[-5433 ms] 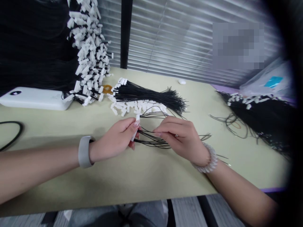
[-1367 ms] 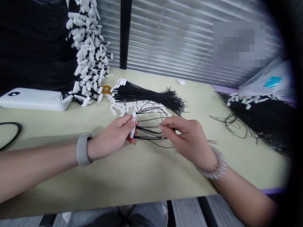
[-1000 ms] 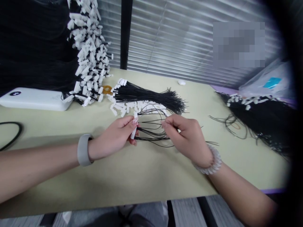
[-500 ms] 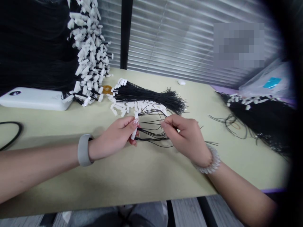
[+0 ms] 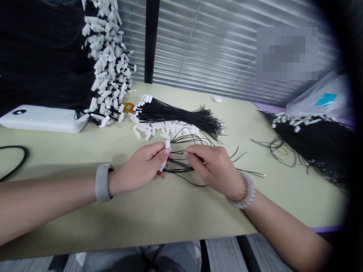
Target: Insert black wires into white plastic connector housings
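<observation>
Just above the pale green table [image 5: 147, 215], we pinch a slightly tilted white plastic connector [image 5: 163, 164] in our left hand [image 5: 138, 166], and thin black wires [image 5: 180, 170] fan out from it to the right. Our right hand [image 5: 214, 168] pinches those wires further along, so the hands stand close but apart, with only the wires between them. A grey wristband [image 5: 101, 188] circles our left wrist and a beaded bracelet [image 5: 244, 197] our right. Just beyond lies a bundle of black wires [image 5: 181, 117] with white connectors. Further left, a white power bank [image 5: 42, 119] rests beside a hanging mass of connectors [image 5: 106, 64], and another black wire bundle [image 5: 312, 138] lies at the right.
</observation>
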